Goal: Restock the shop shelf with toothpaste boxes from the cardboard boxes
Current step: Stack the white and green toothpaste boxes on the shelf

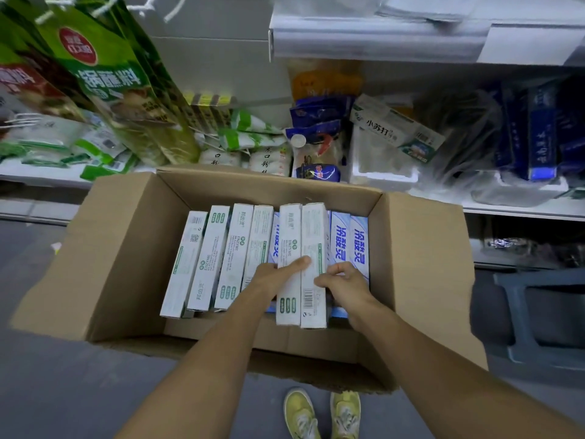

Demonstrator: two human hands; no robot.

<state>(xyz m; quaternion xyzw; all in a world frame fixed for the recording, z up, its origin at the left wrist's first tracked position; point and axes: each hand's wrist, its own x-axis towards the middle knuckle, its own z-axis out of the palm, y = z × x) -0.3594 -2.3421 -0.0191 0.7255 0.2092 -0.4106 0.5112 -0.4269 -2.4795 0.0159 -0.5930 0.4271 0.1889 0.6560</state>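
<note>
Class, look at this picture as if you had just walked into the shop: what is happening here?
A person stands over an open cardboard box on the floor before a shelf. Both hands are inside it: the left hand and the right hand grip two white-and-green toothpaste boxes from either side, raised a little above the rest. Four more white-and-green boxes stand to their left, and blue-lettered ones lie to the right.

A shop aisle: white shelves [373,42] crowded with packaged goods [104,77], an open cardboard box [126,248] of toothpaste boxes [235,248] below.
</note>
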